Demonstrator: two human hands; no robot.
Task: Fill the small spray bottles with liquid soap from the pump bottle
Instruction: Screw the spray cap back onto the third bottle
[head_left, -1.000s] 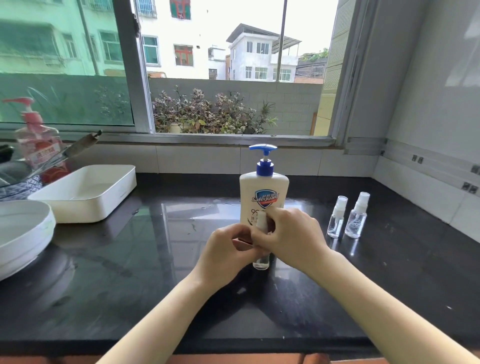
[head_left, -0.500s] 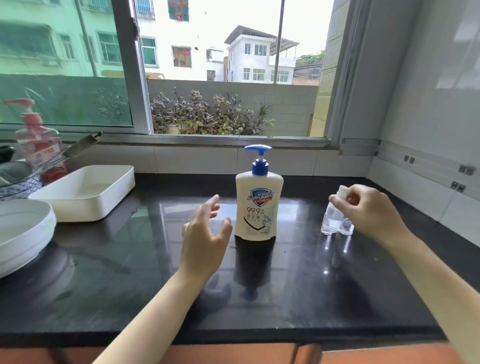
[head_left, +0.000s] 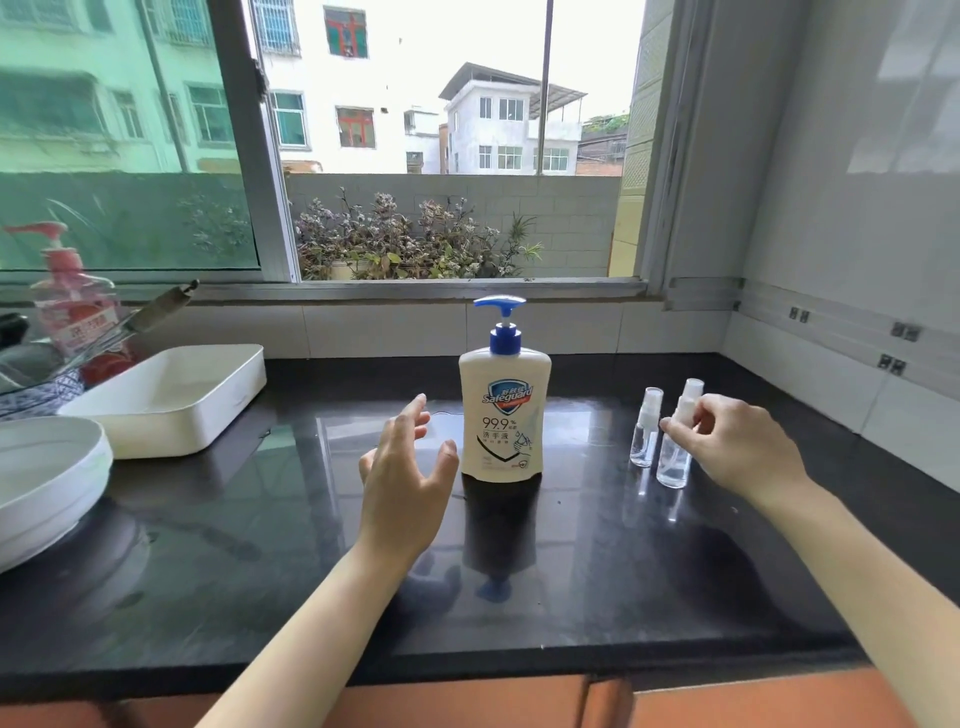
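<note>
- Your left hand (head_left: 405, 483) hovers just left of the pump bottle (head_left: 504, 415), its fingers straight and spread, holding nothing.
- Your right hand (head_left: 737, 447) has its fingers curled round the neck of the taller spray bottle (head_left: 674, 462). That bottle stands on the worktop (head_left: 208, 519), right of the pump bottle. The shorter spray bottle (head_left: 643, 441) stands just beside it, capped.
- The pump bottle is cream plastic with rounded shoulders and a blue pump head. It is probably heavy enough to stay put, so steady its body and press the head.
- The spray bottles are slim clear cylinders with pale sprayer tops. They are likely light and easy to tip, so grip low round the barrel when twisting a top off.
- The worktop is glossy black and mirror-smooth. Spilt soap would probably make the little bottles slide.
</note>
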